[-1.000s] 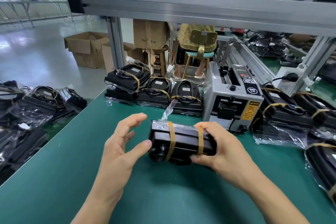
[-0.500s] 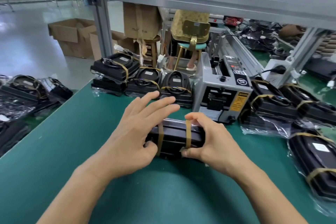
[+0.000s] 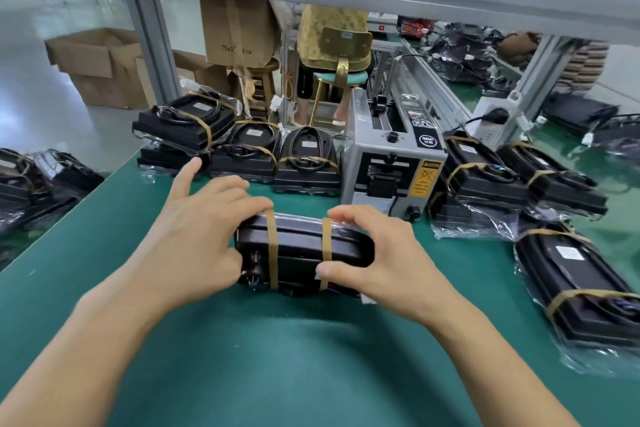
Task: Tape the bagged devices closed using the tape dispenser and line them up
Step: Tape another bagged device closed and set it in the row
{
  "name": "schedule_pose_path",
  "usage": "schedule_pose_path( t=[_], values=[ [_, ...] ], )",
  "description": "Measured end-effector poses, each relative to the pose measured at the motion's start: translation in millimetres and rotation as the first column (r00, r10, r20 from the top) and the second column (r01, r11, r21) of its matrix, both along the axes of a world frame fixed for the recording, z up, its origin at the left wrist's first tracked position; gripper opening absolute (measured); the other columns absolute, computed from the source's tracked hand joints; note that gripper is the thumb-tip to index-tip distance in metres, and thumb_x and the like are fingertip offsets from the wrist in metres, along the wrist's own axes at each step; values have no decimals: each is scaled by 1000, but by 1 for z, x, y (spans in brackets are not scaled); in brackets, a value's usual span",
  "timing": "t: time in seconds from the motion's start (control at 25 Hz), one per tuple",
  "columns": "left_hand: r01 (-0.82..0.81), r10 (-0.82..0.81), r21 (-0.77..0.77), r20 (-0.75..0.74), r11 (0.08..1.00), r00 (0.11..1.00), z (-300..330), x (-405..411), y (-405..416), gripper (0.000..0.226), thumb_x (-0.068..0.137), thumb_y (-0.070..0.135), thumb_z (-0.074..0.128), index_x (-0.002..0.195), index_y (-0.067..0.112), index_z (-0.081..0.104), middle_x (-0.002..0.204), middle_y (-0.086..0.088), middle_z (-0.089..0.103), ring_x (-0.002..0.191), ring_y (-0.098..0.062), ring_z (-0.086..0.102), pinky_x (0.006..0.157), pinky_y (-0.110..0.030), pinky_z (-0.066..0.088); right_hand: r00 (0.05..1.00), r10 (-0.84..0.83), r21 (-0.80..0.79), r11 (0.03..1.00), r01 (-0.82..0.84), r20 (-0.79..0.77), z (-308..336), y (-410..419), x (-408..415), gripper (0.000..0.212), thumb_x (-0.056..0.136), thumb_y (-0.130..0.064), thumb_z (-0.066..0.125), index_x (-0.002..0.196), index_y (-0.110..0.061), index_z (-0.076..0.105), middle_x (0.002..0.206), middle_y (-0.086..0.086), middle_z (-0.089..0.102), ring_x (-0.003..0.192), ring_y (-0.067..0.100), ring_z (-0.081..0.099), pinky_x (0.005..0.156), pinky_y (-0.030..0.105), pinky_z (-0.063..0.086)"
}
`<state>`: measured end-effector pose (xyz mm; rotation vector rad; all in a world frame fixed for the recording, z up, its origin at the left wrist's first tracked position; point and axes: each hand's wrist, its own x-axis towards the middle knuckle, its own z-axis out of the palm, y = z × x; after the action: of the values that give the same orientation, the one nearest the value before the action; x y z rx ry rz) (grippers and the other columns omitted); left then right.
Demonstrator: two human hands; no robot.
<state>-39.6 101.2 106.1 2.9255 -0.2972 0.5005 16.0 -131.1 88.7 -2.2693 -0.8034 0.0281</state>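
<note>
Two tan tape bands [image 3: 272,253] wrap the bagged device [image 3: 301,251], a black, blocky unit in glossy clear film that sits on the green mat [image 3: 277,357] near the middle of the worktop. The right hand [image 3: 384,256] grips its right end, thumb on the near face and fingers curled over the top. The left hand [image 3: 194,236] lies on its left end with fingers nearly straight and spread, thumb against the near face. Just behind and to the right stands the tape dispenser [image 3: 391,166], a grey metal box with a yellow warning label. A row of taped devices [image 3: 242,152] lines the worktop's far edge left of it, one stacked on another at the far-left corner. More bagged units [image 3: 519,180] crowd the right edge. Cardboard boxes [image 3: 100,66] stand on the floor beyond.
</note>
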Motion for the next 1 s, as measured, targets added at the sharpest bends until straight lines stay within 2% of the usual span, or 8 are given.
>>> schedule_pose_path(
  t=[0.12,0.16,0.24,0.32,0.52,0.76,0.88,1.0],
  values=[
    [-14,-21,-344,-100,939,995,-5,-6,8,60,57,32,57,116,34,63,120,16,59,122,8,43,119,-26,0,984,-119,309,938,156,-135,1,0,9,25,77,-47,67,98,-34,67,99,-25,66,99,-9,57,89,12,39],
    [-7,-51,-441,-118,898,992,-8,-8,10,55,59,40,58,114,42,59,121,24,57,120,13,41,117,-19,5,953,-221,402,869,290,-208,0,-1,18,9,83,-36,67,89,-30,70,88,-21,68,87,-7,60,80,13,42],
    [0,-62,-545,-95,839,994,-16,-13,13,46,69,39,74,110,52,56,113,33,59,117,14,43,109,-14,21,843,-429,428,727,536,-326,-6,-6,39,12,90,-23,63,79,-25,69,72,-15,65,73,3,58,70,19,42],
    [-13,-40,-604,-73,797,997,-21,-17,12,50,71,27,82,108,53,60,109,33,60,112,14,47,100,-17,31,740,-548,378,638,671,-390,-10,-9,60,14,91,-25,62,79,-20,68,73,-7,64,76,14,57,69,26,43],
    [-15,-22,-658,-49,753,999,-25,-21,6,47,67,22,79,105,46,63,104,33,62,103,19,50,85,8,26,625,-644,344,522,781,-442,-13,4,95,22,86,-37,68,67,-27,61,82,1,70,84,23,64,80,37,52],
    [-51,11,-665,-64,745,998,-23,-29,0,51,70,13,81,106,43,62,103,30,63,103,16,51,85,2,30,519,-708,371,373,851,-480,-9,15,100,26,84,-28,70,60,-26,60,80,0,69,80,21,62,74,30,48],
    [-126,104,-694,-74,709,992,-23,-33,-7,52,68,14,83,110,38,63,100,31,64,103,16,51,83,5,28,681,-528,530,432,729,-507,8,21,65,22,82,-23,72,61,-20,66,70,-10,67,73,9,60,66,18,49],
    [-187,212,-681,-47,708,976,-26,-36,-17,49,65,18,86,106,35,65,97,32,62,99,10,51,82,3,29,929,-288,548,750,369,-232,18,45,-1,9,73,-38,70,68,-30,71,71,-18,65,69,-3,58,70,16,46]
  ],
)
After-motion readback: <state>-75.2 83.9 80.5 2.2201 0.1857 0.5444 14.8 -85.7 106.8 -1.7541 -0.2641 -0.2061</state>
